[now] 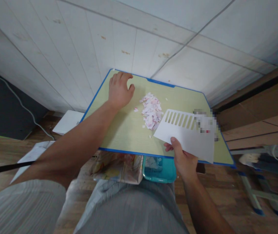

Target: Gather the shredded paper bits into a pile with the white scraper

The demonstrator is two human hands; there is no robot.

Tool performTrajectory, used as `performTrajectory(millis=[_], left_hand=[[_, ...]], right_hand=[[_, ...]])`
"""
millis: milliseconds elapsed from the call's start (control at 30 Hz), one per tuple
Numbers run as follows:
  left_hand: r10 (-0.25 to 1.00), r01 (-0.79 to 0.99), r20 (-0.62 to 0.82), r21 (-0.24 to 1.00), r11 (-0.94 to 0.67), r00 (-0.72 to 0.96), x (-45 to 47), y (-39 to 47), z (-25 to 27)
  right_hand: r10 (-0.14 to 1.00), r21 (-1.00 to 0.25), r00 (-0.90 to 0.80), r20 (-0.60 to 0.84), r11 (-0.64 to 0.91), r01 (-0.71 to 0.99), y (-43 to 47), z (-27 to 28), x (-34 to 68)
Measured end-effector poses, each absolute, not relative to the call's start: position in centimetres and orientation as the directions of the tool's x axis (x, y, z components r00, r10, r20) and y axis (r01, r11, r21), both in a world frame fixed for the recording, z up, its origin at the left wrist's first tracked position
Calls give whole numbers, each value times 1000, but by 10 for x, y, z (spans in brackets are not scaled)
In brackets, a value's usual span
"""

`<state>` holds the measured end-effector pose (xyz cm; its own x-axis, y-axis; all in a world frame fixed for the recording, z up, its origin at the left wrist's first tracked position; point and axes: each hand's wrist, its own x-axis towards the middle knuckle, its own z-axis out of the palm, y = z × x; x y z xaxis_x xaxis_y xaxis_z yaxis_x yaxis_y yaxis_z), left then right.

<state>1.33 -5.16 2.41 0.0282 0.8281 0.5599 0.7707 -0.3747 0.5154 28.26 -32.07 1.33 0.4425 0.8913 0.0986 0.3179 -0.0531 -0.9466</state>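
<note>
Pinching a slotted white sheet (187, 139) with my right hand (183, 160) over the right half of the tabletop (124, 133), I loosely curl my left hand (120, 88), thumb apart, near its far-left corner; paper scraps (151, 111) heap mid-tabletop.

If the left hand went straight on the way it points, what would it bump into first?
Probably the wall, past the table rim; whether the left hand would clear that rim is hard to judge here.
</note>
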Motion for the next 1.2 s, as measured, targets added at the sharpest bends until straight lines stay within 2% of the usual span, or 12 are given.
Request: performTrajectory(millis=[267,400,600,767,867,1000,1100,1200], left_hand=[[801,698,598,560,-447,34,8,-37,11],[772,654,636,579,-486,10,5,-33,8],[826,652,564,634,-417,-20,11,-49,38],[881,629,469,667,-400,63,-18,-106,67],[865,652,496,682,-331,-80,-59,-160,58],[637,768,688,598,-227,-347,-114,-228,15],[627,739,636,659,-139,-450,-132,-266,-17],[698,663,504,747,-56,-509,-126,-293,-36]], right_hand=[[942,-916,322,99,-40,398,-314,20,286],[941,-906,322,105,-43,422,-312,18,285],[945,-894,301,126,-23,447,-309,17,287],[955,-890,260,142,8,456,-308,19,286],[960,-890,247,128,2,456,-308,20,286],[962,-865,245,123,-17,501,-308,20,288],[954,-861,265,137,-18,508,-309,21,288],[948,-854,273,166,-1,521,-308,21,288]])
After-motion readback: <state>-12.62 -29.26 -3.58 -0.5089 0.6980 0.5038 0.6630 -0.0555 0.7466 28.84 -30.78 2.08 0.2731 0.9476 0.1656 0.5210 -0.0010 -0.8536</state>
